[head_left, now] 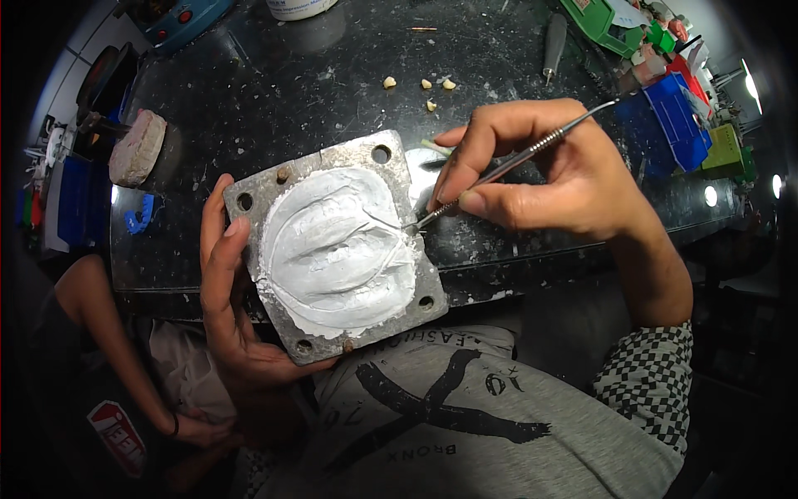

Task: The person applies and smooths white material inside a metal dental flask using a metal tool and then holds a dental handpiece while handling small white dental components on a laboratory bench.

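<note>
My left hand (223, 287) grips a square metal flask half (291, 337) by its left and lower edges, tilted above the bench's near edge. White plaster (320, 249) fills the flask, with curved ridges and grooves across its surface. In my right hand (549, 187), a thin metal dental carving tool (519, 156) is pinched like a pen. Its lower tip meets the plaster's right edge, while the other end points up and right. Holes and small pegs show along the flask's rim. Behind my right fingers, a small pale green piece (434, 147) is partly hidden.
Several small cream tooth-like pieces (426, 84) lie on the black bench (332, 91). A plaster block (140, 150) and blue piece (140, 214) sit left. A dark-handled tool (554, 48), green bin (600, 25) and blue bin (677, 123) stand right. Another person's arm (125, 349) is at lower left.
</note>
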`<move>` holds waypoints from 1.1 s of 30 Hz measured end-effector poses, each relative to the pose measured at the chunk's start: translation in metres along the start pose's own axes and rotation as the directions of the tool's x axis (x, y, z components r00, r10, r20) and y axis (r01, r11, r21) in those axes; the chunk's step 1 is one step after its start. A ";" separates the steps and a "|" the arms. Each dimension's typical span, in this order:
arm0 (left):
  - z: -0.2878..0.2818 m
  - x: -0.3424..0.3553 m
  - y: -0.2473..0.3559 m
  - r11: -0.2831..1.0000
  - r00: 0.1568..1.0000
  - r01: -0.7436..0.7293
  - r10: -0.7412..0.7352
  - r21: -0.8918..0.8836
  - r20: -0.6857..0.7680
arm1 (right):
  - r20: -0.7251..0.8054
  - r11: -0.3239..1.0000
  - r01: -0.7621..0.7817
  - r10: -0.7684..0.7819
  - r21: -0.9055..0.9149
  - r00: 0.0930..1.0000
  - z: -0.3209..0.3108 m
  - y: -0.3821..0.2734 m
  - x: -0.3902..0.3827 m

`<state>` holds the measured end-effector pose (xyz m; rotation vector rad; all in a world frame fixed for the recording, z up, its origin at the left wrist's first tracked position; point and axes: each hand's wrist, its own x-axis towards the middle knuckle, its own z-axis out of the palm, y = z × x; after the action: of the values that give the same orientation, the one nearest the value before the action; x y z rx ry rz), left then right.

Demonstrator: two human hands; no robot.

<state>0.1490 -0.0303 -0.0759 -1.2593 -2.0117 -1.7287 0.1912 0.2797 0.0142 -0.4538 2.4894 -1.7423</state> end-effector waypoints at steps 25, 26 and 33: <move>0.001 0.002 0.001 0.999 1.000 0.011 -0.011 0.048 0.001 | 0.091 0.987 0.052 -0.066 0.153 0.994 0.001 0.012 -0.017; 0.000 0.003 0.000 0.999 1.000 -0.004 0.003 0.049 0.004 | 0.081 0.991 0.075 -0.085 0.114 0.993 0.001 0.012 -0.017; 0.006 0.003 0.002 0.989 0.997 0.071 -0.072 -0.129 0.001 | 0.004 0.972 0.230 -0.230 0.047 0.973 0.009 0.028 -0.035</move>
<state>0.1508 -0.0236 -0.0746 -1.2347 -1.9945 -1.9207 0.2209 0.2899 -0.0187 -0.7724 2.4691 -1.8661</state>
